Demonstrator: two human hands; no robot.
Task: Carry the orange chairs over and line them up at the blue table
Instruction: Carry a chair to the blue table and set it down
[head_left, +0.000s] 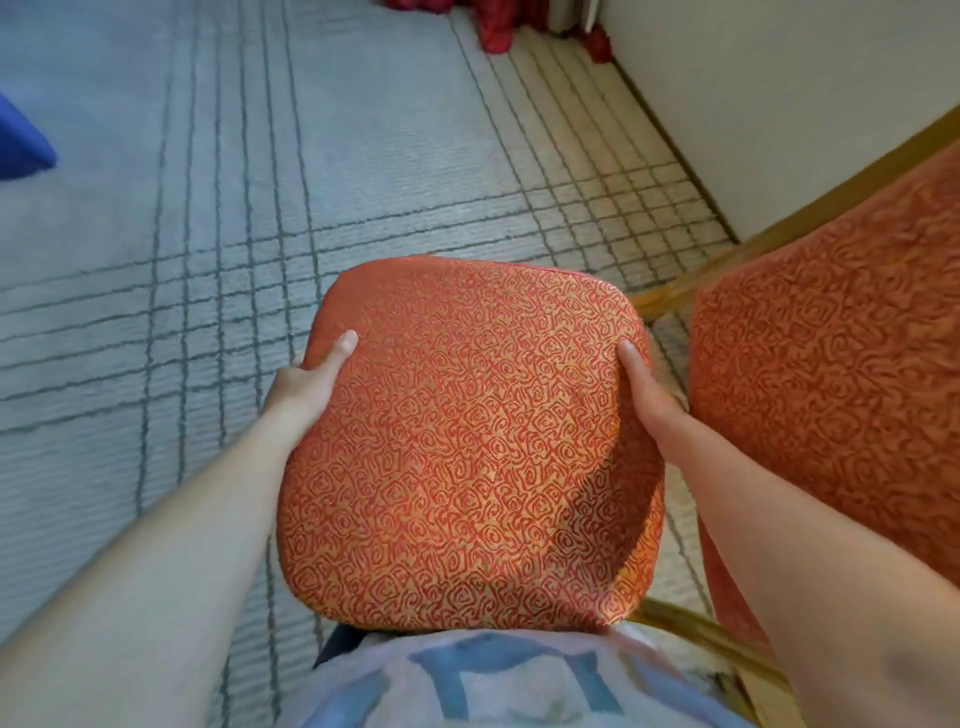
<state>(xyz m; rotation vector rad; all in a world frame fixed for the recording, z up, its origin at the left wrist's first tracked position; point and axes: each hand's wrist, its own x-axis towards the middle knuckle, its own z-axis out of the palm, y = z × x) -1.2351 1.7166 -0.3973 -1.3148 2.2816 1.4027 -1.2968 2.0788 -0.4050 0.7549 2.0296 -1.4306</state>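
An orange chair (467, 441) with a swirl-patterned padded seat fills the middle of the head view, seen from straight above. My left hand (311, 379) grips the seat's left edge, thumb on top and fingers hidden underneath. My right hand (649, 395) grips the seat's right edge the same way. A second orange chair (841, 353) with a gold frame stands just to the right, close beside my right forearm. A blue corner, possibly the blue table (21, 140), shows at the far left edge.
Grey carpet (208, 234) with dark grid lines covers the floor ahead and left. A white wall (779, 93) with a dark skirting runs along the right. Red fabric (498, 26) hangs at the top centre. My pale shirt shows at the bottom.
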